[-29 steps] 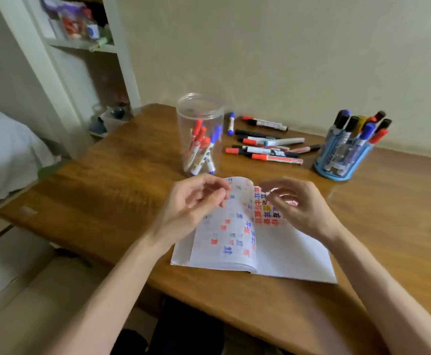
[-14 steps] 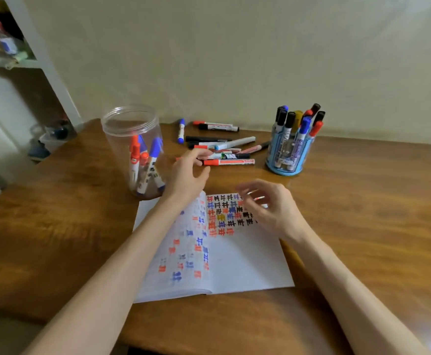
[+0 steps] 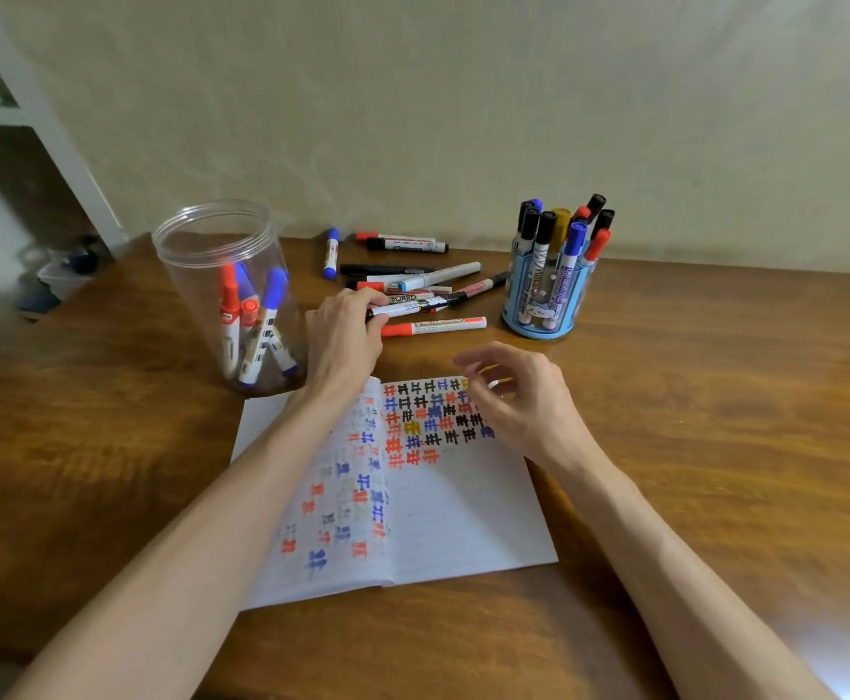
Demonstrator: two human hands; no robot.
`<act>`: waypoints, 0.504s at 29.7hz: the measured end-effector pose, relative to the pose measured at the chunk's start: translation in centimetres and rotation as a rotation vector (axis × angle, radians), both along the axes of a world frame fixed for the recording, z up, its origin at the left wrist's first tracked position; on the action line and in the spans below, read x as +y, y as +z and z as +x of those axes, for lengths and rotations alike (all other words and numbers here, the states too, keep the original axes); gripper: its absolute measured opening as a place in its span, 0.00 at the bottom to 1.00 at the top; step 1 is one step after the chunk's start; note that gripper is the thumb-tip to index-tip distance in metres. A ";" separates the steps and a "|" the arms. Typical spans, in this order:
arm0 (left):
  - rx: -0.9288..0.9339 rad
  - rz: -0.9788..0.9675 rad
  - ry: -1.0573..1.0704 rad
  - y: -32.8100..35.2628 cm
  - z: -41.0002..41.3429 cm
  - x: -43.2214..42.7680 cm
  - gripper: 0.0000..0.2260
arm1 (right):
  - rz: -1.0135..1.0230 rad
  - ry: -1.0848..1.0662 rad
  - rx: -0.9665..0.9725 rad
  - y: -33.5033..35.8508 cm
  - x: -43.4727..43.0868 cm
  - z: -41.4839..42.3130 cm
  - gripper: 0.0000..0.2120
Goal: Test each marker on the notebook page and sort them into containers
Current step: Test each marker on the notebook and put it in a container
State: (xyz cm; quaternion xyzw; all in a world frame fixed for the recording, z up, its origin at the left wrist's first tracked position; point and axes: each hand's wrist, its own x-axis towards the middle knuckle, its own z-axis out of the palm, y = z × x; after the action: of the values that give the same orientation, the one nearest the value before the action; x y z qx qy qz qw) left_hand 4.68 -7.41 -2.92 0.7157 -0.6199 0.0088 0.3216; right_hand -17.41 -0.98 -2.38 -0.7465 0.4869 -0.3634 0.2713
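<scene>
Grips a white-barrelled marker (image 3: 409, 309) with the left hand (image 3: 344, 341), fingers and thumb curled round its near end, amid the loose pile (image 3: 415, 271) between the clear jar (image 3: 188, 275) and the blue holder (image 3: 539, 301); 0.5 s ago reached there with fingers apart, nothing held. Holds the right hand (image 3: 521, 396) above the open notebook (image 3: 453, 512) on the wooden table (image 3: 716, 406), fingers loosely curled, slightly spread, empty, as before.
</scene>
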 end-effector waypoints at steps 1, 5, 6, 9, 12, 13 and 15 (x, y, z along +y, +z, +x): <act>0.071 -0.028 -0.026 0.2 0.0 0.4 0.13 | -0.010 -0.009 -0.010 -0.1 0.0 0.0 0.10; 0.345 -0.173 -0.172 1.3 0.2 2.5 0.13 | -0.078 -0.038 -0.062 -0.4 -0.1 0.1 0.17; 0.414 -0.204 -0.214 1.6 0.2 3.1 0.14 | -0.086 -0.040 -0.067 -0.5 -0.1 0.1 0.20; 0.564 -0.304 -0.333 2.8 -0.4 5.2 0.15 | -0.084 -0.038 -0.072 -0.6 0.0 0.3 0.27; 0.681 -0.344 -0.457 4.1 -1.2 7.1 0.16 | -0.071 -0.042 -0.084 -0.7 0.1 0.5 0.28; 0.725 -0.331 -0.494 4.3 -1.4 7.5 0.17 | -0.061 -0.039 -0.077 -0.6 0.2 0.5 0.27; 0.784 -0.281 -0.560 4.6 -1.9 8.2 0.18 | -0.028 -0.028 -0.035 -0.3 0.5 0.6 0.22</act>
State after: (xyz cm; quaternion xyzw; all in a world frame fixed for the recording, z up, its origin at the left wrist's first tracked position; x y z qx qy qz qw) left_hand 2.77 0.78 1.64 0.4211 -0.6136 -0.2641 0.6135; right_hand -16.82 -0.51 -2.67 -0.7368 0.4875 -0.3870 0.2641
